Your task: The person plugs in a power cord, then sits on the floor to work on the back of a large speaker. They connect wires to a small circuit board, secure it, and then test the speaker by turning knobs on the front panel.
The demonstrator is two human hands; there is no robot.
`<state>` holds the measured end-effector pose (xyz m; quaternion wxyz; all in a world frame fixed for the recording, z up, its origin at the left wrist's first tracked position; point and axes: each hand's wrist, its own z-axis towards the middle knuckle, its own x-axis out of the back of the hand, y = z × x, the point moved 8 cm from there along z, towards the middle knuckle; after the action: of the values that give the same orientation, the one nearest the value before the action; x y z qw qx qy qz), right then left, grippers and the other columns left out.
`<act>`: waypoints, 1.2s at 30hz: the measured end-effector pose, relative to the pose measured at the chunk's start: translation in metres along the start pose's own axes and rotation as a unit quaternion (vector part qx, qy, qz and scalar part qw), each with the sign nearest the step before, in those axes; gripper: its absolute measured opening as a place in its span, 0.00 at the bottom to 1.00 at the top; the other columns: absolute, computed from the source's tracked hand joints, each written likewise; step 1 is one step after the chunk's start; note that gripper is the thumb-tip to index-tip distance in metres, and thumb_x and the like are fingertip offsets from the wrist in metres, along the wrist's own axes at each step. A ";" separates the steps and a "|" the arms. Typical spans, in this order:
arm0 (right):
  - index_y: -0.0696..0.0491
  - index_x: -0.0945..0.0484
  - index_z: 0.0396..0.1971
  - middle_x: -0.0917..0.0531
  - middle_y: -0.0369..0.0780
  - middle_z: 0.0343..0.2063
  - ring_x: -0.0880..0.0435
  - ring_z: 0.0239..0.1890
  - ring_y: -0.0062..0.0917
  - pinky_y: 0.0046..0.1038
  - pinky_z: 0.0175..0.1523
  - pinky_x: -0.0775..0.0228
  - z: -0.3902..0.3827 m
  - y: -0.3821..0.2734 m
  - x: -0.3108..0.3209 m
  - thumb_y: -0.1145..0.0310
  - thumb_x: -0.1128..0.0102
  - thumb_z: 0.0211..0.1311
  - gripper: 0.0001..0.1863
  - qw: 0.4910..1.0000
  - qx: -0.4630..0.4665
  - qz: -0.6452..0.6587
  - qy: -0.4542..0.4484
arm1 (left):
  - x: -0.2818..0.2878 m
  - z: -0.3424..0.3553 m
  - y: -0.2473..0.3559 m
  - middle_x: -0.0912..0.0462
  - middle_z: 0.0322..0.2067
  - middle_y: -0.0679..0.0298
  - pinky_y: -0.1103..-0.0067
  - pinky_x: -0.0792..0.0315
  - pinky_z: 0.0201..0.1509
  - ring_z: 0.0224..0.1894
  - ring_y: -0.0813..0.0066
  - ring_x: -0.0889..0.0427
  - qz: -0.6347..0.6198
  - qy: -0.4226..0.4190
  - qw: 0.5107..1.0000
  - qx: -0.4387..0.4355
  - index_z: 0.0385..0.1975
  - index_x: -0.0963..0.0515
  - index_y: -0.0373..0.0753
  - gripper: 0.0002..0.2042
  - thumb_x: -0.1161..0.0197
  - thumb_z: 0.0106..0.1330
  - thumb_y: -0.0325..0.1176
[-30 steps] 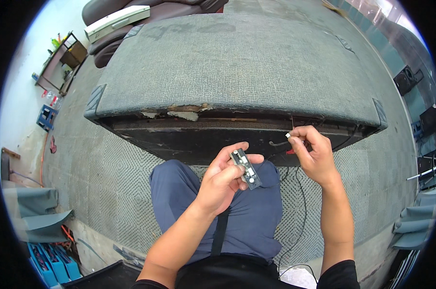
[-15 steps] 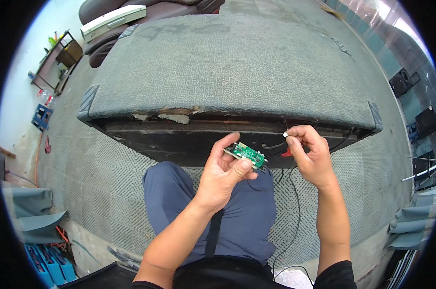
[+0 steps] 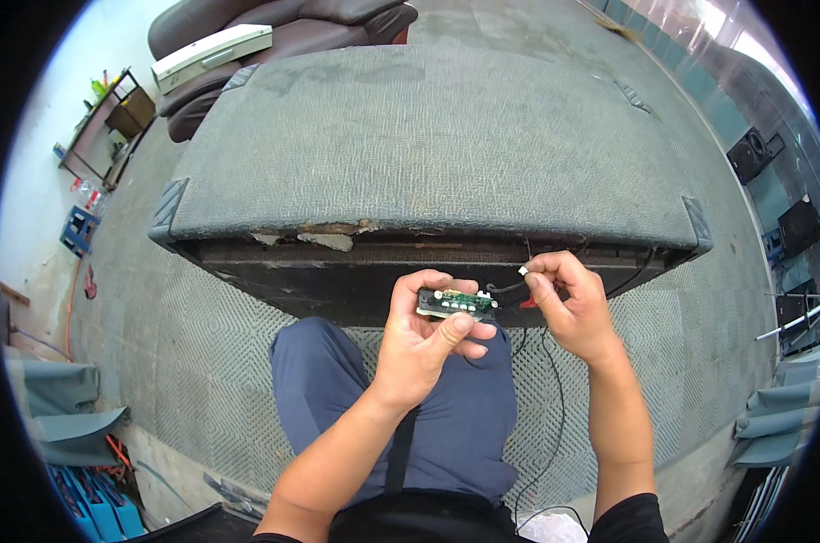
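My left hand (image 3: pixel 425 335) grips a small black module with a green circuit board (image 3: pixel 457 300) and white parts, its long side lying crosswise above my knees. My right hand (image 3: pixel 568 303) pinches a small white connector (image 3: pixel 524 271) on a dark cable, just right of the module. Both hands are in front of a large grey carpet-covered speaker cabinet (image 3: pixel 428 145) with a long dark opening on its near side and a torn front edge. A red piece (image 3: pixel 529 302) shows by my right fingers; black cables (image 3: pixel 562 407) trail down to the floor.
A brown sofa (image 3: pixel 319 36) with a long white case (image 3: pixel 211 59) stands beyond the cabinet. A shelf (image 3: pixel 111 113) and blue stool (image 3: pixel 79 226) are at left, black speakers (image 3: pixel 749 156) at right. Blue crates (image 3: pixel 93 498) and grey folded covers (image 3: pixel 772 407) sit at the lower sides.
In my left hand the module has turned over and levelled out, from long side upright to crosswise. My right hand has moved slightly left and down with the connector.
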<state>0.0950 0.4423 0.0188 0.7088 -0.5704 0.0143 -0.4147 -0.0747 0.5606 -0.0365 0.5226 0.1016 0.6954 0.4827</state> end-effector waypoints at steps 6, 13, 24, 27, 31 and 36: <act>0.60 0.18 0.49 0.13 0.35 0.29 0.15 0.28 0.14 0.21 0.34 0.23 -0.002 0.004 0.000 0.75 0.34 0.76 0.08 1.000 -0.005 0.004 -0.001 | -0.014 -0.003 0.008 0.33 0.72 0.49 0.61 0.16 0.68 0.66 0.56 0.17 0.033 -0.079 0.995 -0.053 0.65 0.31 0.37 0.19 0.36 0.80 0.26; 0.59 0.18 0.49 0.13 0.36 0.28 0.17 0.27 0.14 0.22 0.33 0.25 -0.003 0.004 0.001 0.75 0.33 0.75 0.08 1.000 0.001 -0.014 -0.005 | -0.007 0.002 0.002 0.29 0.72 0.53 0.60 0.21 0.71 0.66 0.64 0.19 0.029 -0.026 0.999 -0.020 0.68 0.29 0.32 0.19 0.44 0.86 0.37; 0.58 0.18 0.48 0.14 0.37 0.28 0.17 0.27 0.18 0.24 0.33 0.25 0.001 0.003 -0.003 0.74 0.34 0.77 0.06 1.000 -0.007 0.008 -0.021 | -0.009 0.008 -0.003 0.22 0.66 0.54 0.64 0.28 0.77 0.67 0.65 0.21 -0.104 0.022 0.993 0.045 0.78 0.38 0.34 0.31 0.36 0.77 0.25; 0.58 0.18 0.48 0.16 0.37 0.26 0.18 0.26 0.19 0.25 0.31 0.27 0.003 0.004 -0.007 0.73 0.35 0.77 0.06 1.000 -0.005 0.014 -0.024 | -0.006 0.010 -0.008 0.21 0.64 0.56 0.64 0.28 0.78 0.66 0.67 0.20 -0.144 0.032 0.987 0.070 0.77 0.36 0.35 0.29 0.37 0.79 0.25; 0.57 0.19 0.48 0.18 0.38 0.24 0.22 0.24 0.20 0.27 0.30 0.30 0.004 0.002 -0.008 0.73 0.35 0.77 0.06 1.000 0.009 -0.004 -0.028 | -0.009 0.015 -0.019 0.17 0.60 0.58 0.62 0.26 0.77 0.62 0.68 0.17 -0.213 0.037 0.972 0.093 0.70 0.28 0.37 0.20 0.40 0.80 0.24; 0.57 0.19 0.48 0.18 0.39 0.23 0.21 0.23 0.22 0.29 0.29 0.30 0.005 -0.001 -0.005 0.72 0.35 0.76 0.07 0.999 -0.010 -0.006 -0.043 | -0.020 0.019 -0.028 0.14 0.56 0.59 0.61 0.25 0.78 0.61 0.67 0.15 -0.252 0.010 0.961 0.115 0.66 0.24 0.37 0.16 0.42 0.81 0.24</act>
<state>0.0932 0.4489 0.0194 0.7003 -0.5949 -0.0159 -0.3941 -0.0405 0.5438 -0.0456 0.6050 -0.0229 0.7547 0.2529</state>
